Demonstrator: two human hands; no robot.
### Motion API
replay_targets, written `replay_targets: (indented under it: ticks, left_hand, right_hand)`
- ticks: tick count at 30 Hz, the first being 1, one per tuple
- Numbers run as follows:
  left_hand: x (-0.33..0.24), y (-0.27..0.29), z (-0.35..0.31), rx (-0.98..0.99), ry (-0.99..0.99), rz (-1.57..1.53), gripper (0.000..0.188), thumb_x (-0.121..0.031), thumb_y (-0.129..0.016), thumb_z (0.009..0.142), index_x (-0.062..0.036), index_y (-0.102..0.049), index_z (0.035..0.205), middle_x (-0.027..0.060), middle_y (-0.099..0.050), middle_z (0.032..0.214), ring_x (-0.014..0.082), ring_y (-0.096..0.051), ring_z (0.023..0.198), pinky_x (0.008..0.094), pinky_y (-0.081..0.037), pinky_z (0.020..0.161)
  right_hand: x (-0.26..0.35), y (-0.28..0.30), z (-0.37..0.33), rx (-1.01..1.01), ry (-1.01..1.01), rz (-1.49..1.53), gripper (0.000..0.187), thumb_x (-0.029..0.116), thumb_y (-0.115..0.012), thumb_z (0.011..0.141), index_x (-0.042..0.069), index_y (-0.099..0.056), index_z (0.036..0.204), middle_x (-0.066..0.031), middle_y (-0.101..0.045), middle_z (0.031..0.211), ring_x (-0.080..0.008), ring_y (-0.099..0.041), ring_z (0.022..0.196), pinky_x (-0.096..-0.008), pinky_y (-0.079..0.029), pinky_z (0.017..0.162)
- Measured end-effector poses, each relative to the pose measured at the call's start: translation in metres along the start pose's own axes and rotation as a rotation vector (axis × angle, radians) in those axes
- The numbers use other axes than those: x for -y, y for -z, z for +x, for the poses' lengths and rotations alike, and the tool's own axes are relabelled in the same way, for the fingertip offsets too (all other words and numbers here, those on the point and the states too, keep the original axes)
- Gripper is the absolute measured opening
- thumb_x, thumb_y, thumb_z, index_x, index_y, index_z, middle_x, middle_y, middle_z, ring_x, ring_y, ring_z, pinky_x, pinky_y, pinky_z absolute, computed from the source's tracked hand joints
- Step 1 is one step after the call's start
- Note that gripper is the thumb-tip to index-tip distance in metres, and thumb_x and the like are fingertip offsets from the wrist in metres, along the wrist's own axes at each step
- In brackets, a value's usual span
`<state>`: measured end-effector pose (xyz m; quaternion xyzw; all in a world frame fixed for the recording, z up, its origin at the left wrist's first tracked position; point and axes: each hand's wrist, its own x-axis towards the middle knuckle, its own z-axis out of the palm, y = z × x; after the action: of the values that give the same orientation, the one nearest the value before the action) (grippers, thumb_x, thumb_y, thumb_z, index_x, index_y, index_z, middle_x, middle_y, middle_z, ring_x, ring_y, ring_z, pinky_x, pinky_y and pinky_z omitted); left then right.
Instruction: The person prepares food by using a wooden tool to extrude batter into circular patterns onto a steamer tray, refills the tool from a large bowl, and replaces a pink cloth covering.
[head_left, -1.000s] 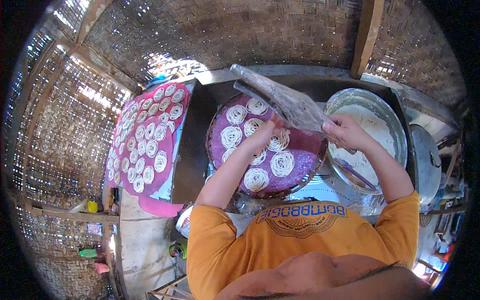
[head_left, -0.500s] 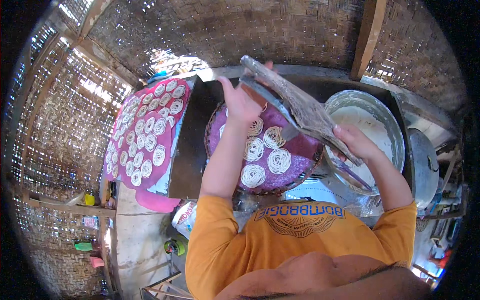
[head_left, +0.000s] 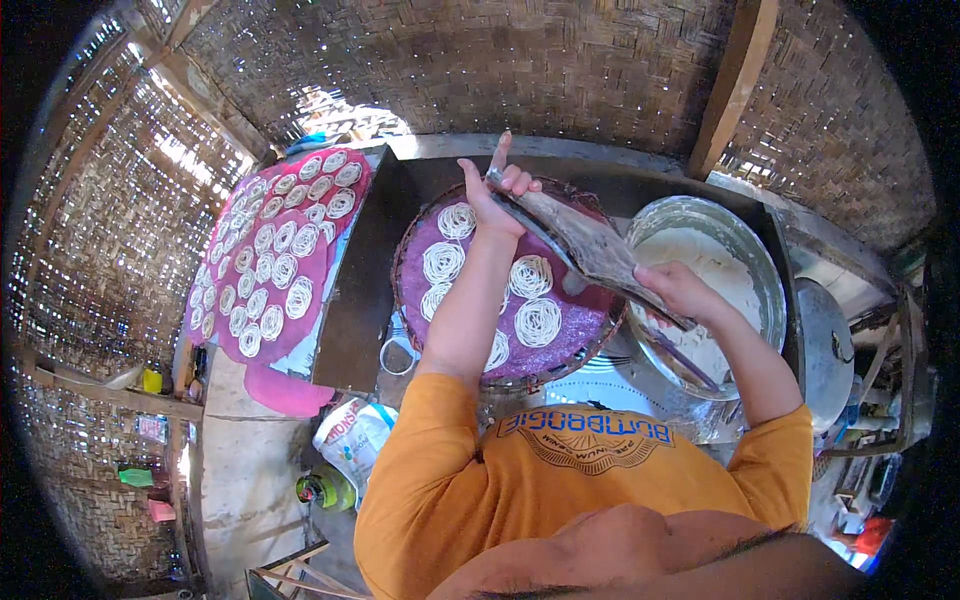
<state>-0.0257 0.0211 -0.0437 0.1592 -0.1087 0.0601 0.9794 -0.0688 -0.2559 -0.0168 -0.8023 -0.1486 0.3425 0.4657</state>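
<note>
A long wooden hand press (head_left: 590, 238) with two bars slants over a round tray (head_left: 568, 345) lined with purple sheeting. My left hand (head_left: 497, 203) holds its far left end, three fingers curled over the edge, with thumb and index finger sticking out. My right hand (head_left: 683, 290) is wrapped around its near right end. A small whitish piece (head_left: 574, 283) hangs below the middle of the press. Several white nests of thin dough strands (head_left: 538, 322) lie on the tray; the press and my left forearm hide part of it.
Right of the tray stands a large metal basin (head_left: 768, 262) of white batter, with a purple stick (head_left: 690, 362) at its near rim. A metal pot lid (head_left: 826, 350) lies beyond. Pink sheets (head_left: 330, 222) with many dough nests cover the left side. A white sack (head_left: 350, 432) sits below.
The press has come down slightly and nearer, with both hands on it. My left fingers now curl over its end, where the palm was more open before. The view has shifted a little.
</note>
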Motion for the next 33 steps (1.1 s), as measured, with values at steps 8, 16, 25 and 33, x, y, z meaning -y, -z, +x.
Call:
replay_targets:
  ticks: [8,16,25,33]
  left_hand:
    - [-0.002,-0.042,-0.01,-0.017,-0.084,0.008,0.063,-0.065,-0.032,0.078,-0.0127,-0.055,0.106,-0.0079,-0.028,0.043,0.0072,-0.03,0.041,0.0259,-0.035,0.054]
    - [-0.018,-0.077,-0.031,-0.006,-0.071,0.046,0.067,-0.067,-0.026,0.078,-0.0116,-0.057,0.099,-0.0077,-0.024,0.042,0.0071,-0.027,0.039,0.0252,-0.033,0.051]
    - [-0.018,-0.092,-0.018,0.07,-0.113,0.042,0.069,-0.07,-0.026,0.076,-0.012,-0.059,0.095,-0.0081,-0.023,0.04,0.0072,-0.025,0.036,0.0243,-0.033,0.048]
    - [-0.033,-0.104,-0.031,-0.072,-0.083,0.148,0.072,-0.075,-0.024,0.072,-0.0112,-0.052,0.09,-0.0043,-0.024,0.039,0.0105,-0.023,0.036,0.0278,-0.029,0.047]
  right_hand:
    - [0.034,0.013,-0.028,-0.132,0.015,-0.217,0.052,0.051,-0.05,0.078,0.001,-0.057,0.07,-0.0037,-0.048,0.05,-0.0114,-0.047,0.039,-0.0259,-0.038,0.037]
    - [0.044,0.004,-0.052,-0.117,0.072,-0.183,0.043,0.043,-0.052,0.079,0.001,-0.059,0.072,-0.0053,-0.051,0.051,-0.0121,-0.049,0.041,-0.0259,-0.039,0.037]
    - [0.051,0.012,-0.051,-0.281,0.178,-0.333,0.045,0.046,-0.055,0.077,0.001,-0.062,0.078,-0.0049,-0.051,0.052,-0.0113,-0.049,0.04,-0.0257,-0.039,0.038]
    - [0.036,-0.002,-0.043,-0.185,0.21,-0.222,0.048,0.047,-0.052,0.079,0.0,-0.059,0.072,-0.0047,-0.05,0.051,-0.0117,-0.049,0.04,-0.0256,-0.04,0.037]
